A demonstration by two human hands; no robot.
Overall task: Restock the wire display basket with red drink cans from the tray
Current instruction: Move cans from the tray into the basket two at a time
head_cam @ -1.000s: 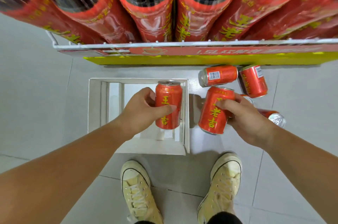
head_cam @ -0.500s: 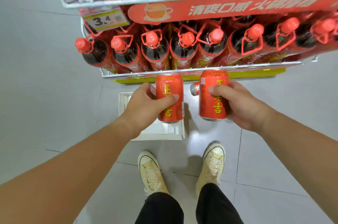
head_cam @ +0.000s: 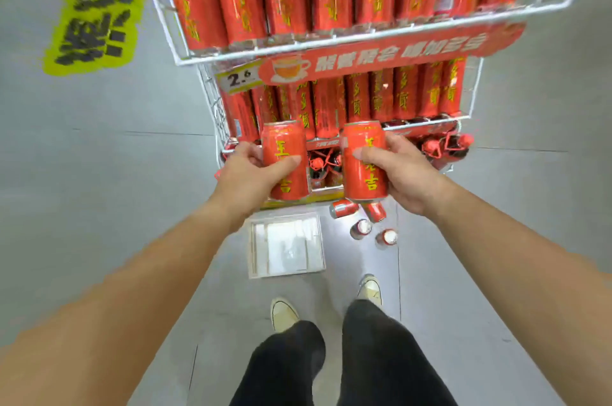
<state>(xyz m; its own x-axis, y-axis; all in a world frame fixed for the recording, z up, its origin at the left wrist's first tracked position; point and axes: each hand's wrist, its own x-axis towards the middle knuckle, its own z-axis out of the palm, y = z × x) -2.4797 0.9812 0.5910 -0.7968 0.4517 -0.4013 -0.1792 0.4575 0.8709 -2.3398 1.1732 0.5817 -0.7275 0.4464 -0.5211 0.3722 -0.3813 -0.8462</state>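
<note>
My left hand (head_cam: 246,173) grips one red drink can (head_cam: 285,157) upright, and my right hand (head_cam: 405,173) grips a second red can (head_cam: 362,157) upright beside it. Both cans are held in front of the middle tier of the white wire display rack (head_cam: 331,47), which has rows of red cans on its upper tiers. Far below on the floor lies the white tray (head_cam: 255,250), which holds no cans. Several loose red cans (head_cam: 362,226) lie on the floor to the tray's right.
Dark bottles with red caps (head_cam: 443,147) fill the rack's lowest tier. A price tag (head_cam: 238,79) and a red banner (head_cam: 397,54) hang on the rack front. A yellow floor sticker (head_cam: 96,8) lies far left. My shoes (head_cam: 283,314) stand on grey tiles.
I have stood up, raising both cans from floor level past the bottle tier to the can tiers. The tray and loose cans now lie far below.
</note>
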